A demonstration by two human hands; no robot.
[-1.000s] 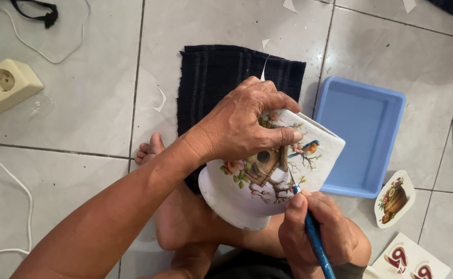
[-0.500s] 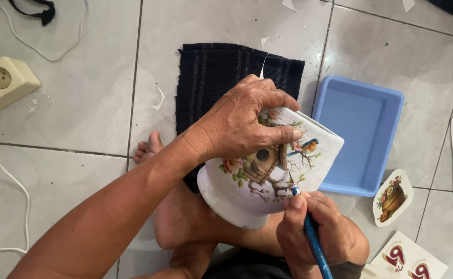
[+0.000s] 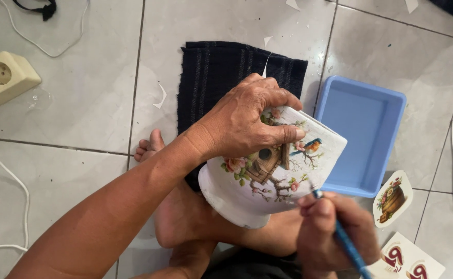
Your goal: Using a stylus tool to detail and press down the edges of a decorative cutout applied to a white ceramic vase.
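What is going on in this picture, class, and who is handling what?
A person sits on a tiled floor. Their left hand grips a white ceramic pot with a birdhouse-and-bird picture, tilted on its side over their legs. Their right hand holds a blue-handled brush, its tip at the pot's decorated side. A blue rectangular plastic tray and a dark striped cloth lie beyond the pot.

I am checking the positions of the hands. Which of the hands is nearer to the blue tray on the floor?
Right. The right hand, holding a blue brush, sits just below the blue tray's near rim. The left hand grips the white pot to the tray's left, slightly farther away.
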